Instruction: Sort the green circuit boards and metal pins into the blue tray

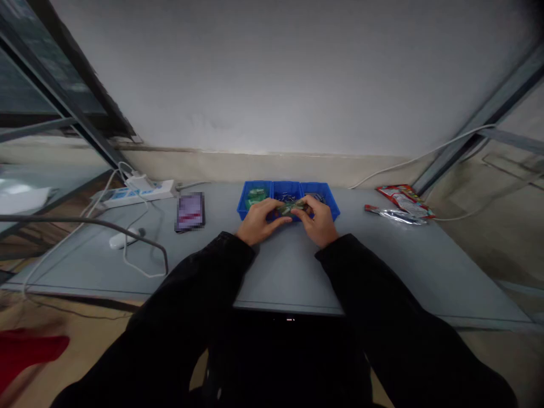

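Blue plastic three-compartment tray (287,183) sits at back of grey worktop (289,277), seen from head view. L hand (259,222) & R hand (319,222) are both over tray's front edge, each grip closed, fingers meeting on small green-and-metal item (293,208) just above middle compt; exact kind can't tell. L compt holds green bits (256,197), middle one small metal parts (285,196), R one dark pieces (317,198), partly hidden by R hand. All 3 compts hold stuff; how much is done or left can't tell. Left of tray: phone (189,211), screen pixelated, and white power strip (138,194) w/ cables. Right of it: red foil packet (403,199), silver foil pouch (393,215), print too small to read. No brand legible.
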### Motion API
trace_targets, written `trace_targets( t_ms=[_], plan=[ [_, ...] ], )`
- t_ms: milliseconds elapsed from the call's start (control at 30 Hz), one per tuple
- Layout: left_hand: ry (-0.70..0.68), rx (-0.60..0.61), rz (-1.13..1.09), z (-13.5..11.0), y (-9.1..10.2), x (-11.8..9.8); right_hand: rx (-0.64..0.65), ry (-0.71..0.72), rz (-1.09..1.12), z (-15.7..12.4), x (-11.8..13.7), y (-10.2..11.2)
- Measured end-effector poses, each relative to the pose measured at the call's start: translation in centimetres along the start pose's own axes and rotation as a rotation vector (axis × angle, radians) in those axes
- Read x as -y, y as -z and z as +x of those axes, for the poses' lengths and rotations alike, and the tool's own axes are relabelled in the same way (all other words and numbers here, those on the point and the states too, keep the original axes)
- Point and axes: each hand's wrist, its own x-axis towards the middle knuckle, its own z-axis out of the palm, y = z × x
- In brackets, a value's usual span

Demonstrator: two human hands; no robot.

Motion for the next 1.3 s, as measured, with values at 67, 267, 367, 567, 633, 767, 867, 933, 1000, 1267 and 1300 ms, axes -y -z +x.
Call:
trace_targets(
  t_ms=[67,267,367,567,633,767,867,933,1000,1267,1300],
  plan=[
    [-0.002,0.003,0.009,-0.02,-0.03,0.04,0.013,0.006,0.024,-0.01,-0.07,-0.02],
    [0.022,0.0,0.024,0.1,0.1,0.08,0.054,-0.041,0.038,-0.12,-0.09,-0.14],
    [0.033,0.001,0.017,0.13,0.16,-0.05,0.062,-0.054,0.057,-0.1,-0.21,-0.12],
    [0.04,0.055,0.005,0.06,0.21,-0.27,0.091,-0.109,0.151,-0.12,-0.77,-0.09],
    [0.041,0.061,-0.002,0.05,0.22,-0.32,0.109,-0.132,0.188,-0.11,-0.81,-0.09],
    [0.032,0.052,-0.008,0.02,0.13,-0.36,0.147,-0.169,0.275,-0.09,-0.47,-0.04],
    [0.027,0.023,0.009,0.03,0.06,-0.38,0.187,-0.18,0.339,-0.13,-0.26,0.0],
    [0.031,0.001,0.004,0.07,0.06,-0.46,0.187,-0.179,0.314,-0.16,-0.35,-0.01],
    [0.046,0.0,-0.022,0.11,0.1,-0.59,0.166,-0.175,0.273,-0.16,-0.56,-0.05],
    [0.09,0.083,-0.068,0.07,0.37,-0.71,0.192,-0.186,0.375,-0.13,-0.28,-0.07],
    [0.086,0.073,-0.06,0.06,0.4,-0.71,0.199,-0.19,0.38,-0.16,-0.16,-0.08]
  ],
)
